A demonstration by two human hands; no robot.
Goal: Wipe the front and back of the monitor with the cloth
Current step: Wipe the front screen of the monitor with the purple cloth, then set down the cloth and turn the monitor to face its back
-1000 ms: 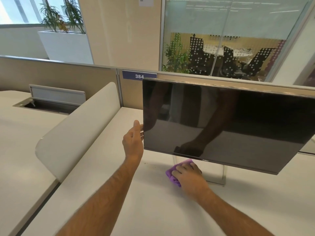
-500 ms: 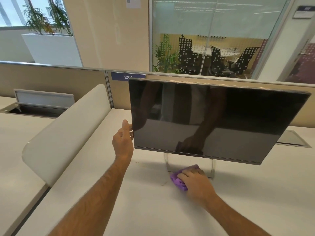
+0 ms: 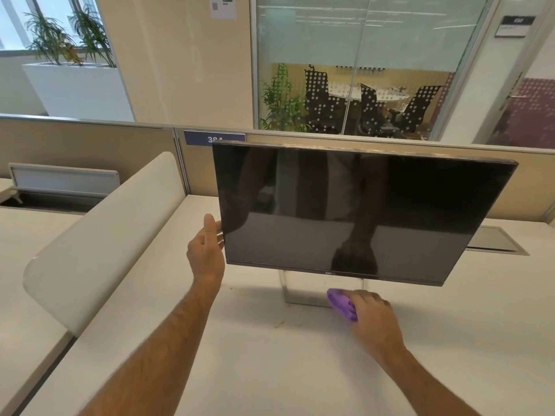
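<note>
A black flat monitor (image 3: 360,211) stands on a silver stand (image 3: 297,295) on the white desk (image 3: 255,355), its dark screen facing me and tilted slightly. My left hand (image 3: 207,250) grips the monitor's left edge near the lower corner, thumb at the front and fingers behind. My right hand (image 3: 372,316) holds a bunched purple cloth (image 3: 341,303) below the monitor's bottom edge, at the stand's base on the desk. The monitor's back is hidden.
A curved white divider (image 3: 99,241) runs along the desk's left side. A beige partition (image 3: 90,145) with a blue number plate (image 3: 213,138) stands behind the monitor. A cable hatch (image 3: 495,240) sits in the desk at the right. Glass walls lie beyond.
My right hand with the cloth has slid to the right along the desk beneath the monitor. My left hand keeps its grip on the left edge. The view has shifted rightward.
</note>
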